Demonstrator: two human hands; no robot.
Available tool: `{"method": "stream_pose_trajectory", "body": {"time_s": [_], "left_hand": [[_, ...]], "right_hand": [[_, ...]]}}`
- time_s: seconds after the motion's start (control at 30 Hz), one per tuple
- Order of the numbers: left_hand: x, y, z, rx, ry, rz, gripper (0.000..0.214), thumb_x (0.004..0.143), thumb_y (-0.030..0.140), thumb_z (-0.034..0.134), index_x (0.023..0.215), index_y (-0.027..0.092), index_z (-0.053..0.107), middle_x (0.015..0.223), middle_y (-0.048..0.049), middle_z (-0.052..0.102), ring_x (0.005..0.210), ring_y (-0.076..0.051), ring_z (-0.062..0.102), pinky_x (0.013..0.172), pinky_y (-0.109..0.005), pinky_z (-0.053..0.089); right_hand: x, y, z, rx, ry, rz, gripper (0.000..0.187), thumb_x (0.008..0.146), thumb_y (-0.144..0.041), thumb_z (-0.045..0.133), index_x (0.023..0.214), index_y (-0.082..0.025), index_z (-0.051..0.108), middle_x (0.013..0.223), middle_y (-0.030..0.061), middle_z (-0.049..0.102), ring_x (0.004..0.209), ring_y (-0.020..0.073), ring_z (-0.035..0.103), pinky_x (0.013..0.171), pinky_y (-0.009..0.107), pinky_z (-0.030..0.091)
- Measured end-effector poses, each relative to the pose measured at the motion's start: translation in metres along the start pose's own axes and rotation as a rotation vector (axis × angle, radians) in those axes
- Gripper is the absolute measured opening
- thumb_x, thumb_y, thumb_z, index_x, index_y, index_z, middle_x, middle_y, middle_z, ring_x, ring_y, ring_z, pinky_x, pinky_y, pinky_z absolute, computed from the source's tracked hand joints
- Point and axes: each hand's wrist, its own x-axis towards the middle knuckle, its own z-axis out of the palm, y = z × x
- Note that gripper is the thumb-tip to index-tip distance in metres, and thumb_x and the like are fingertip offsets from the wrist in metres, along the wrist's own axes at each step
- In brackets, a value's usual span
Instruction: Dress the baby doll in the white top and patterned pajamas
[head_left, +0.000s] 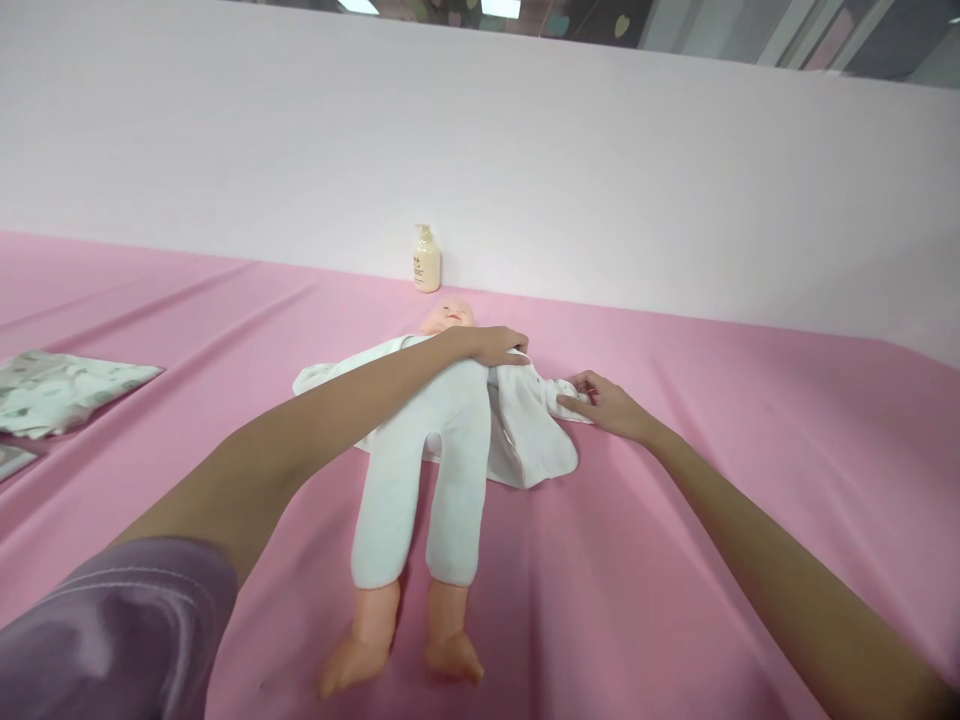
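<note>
- Purple sleeve [112, 630] at bottom left, left arm reaching across the doll [420, 470].
- Doll lies on its back on the pink counter [712, 480], long axis running away from the camera: bare feet nearest, head farthest.
- White romper [435, 450] covers the legs and body; its right side lies open as a flap [529, 440] on the counter.
- Left hand [495, 345] rests over the doll's chest near the neck, fingers curled onto the romper's top edge; grip partly hidden, looks like a pinch on the cloth.
- Right hand [607, 402] lies just right of the doll, fingers pressed together pinching the romper sleeve [559, 392], which points sideways away from the body.
- Sleeve touches the right fingers, so right hand is nearer to it; left hand is nearer to the chest.
- Folded patterned cloth [60, 390] far left, well apart.
- Lotion bottle [425, 258] upright at the wall [600, 180], beyond the head.
</note>
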Motion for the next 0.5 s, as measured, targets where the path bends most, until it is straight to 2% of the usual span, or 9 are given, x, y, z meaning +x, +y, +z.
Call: {"method": "stream_pose_trajectory", "body": {"time_s": [0.07, 0.13, 0.2, 0.3, 0.4, 0.5], "left_hand": [[0.0, 0.003, 0.0, 0.034, 0.03, 0.013, 0.046, 0.105, 0.053, 0.044, 0.128, 0.018, 0.063, 0.134, -0.0142, 0.07, 0.109, -0.025, 0.067, 0.091, -0.033, 0.049], [0.002, 0.003, 0.001, 0.056, 0.056, 0.024, 0.044, 0.106, 0.051, 0.043, 0.128, 0.018, 0.062, 0.13, -0.0139, 0.071, 0.105, -0.025, 0.068, 0.088, -0.033, 0.049], [0.005, 0.002, 0.002, 0.077, 0.082, 0.027, 0.042, 0.107, 0.05, 0.043, 0.129, 0.019, 0.061, 0.13, -0.0129, 0.071, 0.103, -0.025, 0.068, 0.086, -0.033, 0.049], [0.011, 0.0, 0.006, 0.164, 0.143, 0.041, 0.036, 0.108, 0.045, 0.042, 0.125, 0.021, 0.063, 0.128, -0.0112, 0.072, 0.107, -0.026, 0.066, 0.091, -0.036, 0.047], [0.013, 0.001, 0.01, 0.299, 0.239, 0.017, 0.033, 0.11, 0.034, 0.038, 0.118, 0.018, 0.066, 0.123, -0.0128, 0.073, 0.11, -0.028, 0.064, 0.099, -0.042, 0.044], [0.006, 0.003, 0.006, 0.366, 0.279, -0.026, 0.035, 0.108, 0.023, 0.036, 0.12, 0.015, 0.067, 0.124, -0.0163, 0.071, 0.11, -0.029, 0.063, 0.096, -0.042, 0.045]], "right_hand": [[0.003, -0.009, -0.006, 0.107, -0.142, 0.078, 0.061, 0.089, -0.065, 0.075, 0.131, -0.023, 0.065, 0.121, 0.0106, 0.074, 0.098, 0.023, 0.07, 0.076, 0.033, 0.056], [0.007, -0.013, -0.014, 0.123, -0.213, 0.103, 0.057, 0.089, -0.06, 0.076, 0.132, -0.025, 0.067, 0.125, 0.01, 0.074, 0.101, 0.0232, 0.07, 0.076, 0.032, 0.056], [0.013, -0.012, -0.022, 0.069, -0.246, 0.072, 0.05, 0.091, -0.06, 0.073, 0.125, -0.024, 0.072, 0.122, 0.0099, 0.075, 0.1, 0.0242, 0.07, 0.076, 0.033, 0.054], [0.022, -0.001, -0.03, -0.06, -0.228, 0.058, 0.047, 0.092, -0.065, 0.067, 0.107, -0.021, 0.074, 0.106, 0.0082, 0.075, 0.088, 0.0235, 0.067, 0.069, 0.033, 0.049], [0.025, 0.006, -0.029, -0.164, -0.085, 0.063, 0.041, 0.088, -0.059, 0.07, 0.103, -0.021, 0.071, 0.107, 0.0088, 0.074, 0.09, 0.0254, 0.065, 0.074, 0.035, 0.047], [0.007, -0.009, -0.011, -0.282, 0.237, -0.085, 0.036, 0.087, -0.047, 0.071, 0.111, -0.021, 0.067, 0.12, 0.0126, 0.072, 0.111, 0.0319, 0.062, 0.091, 0.042, 0.046]]}}
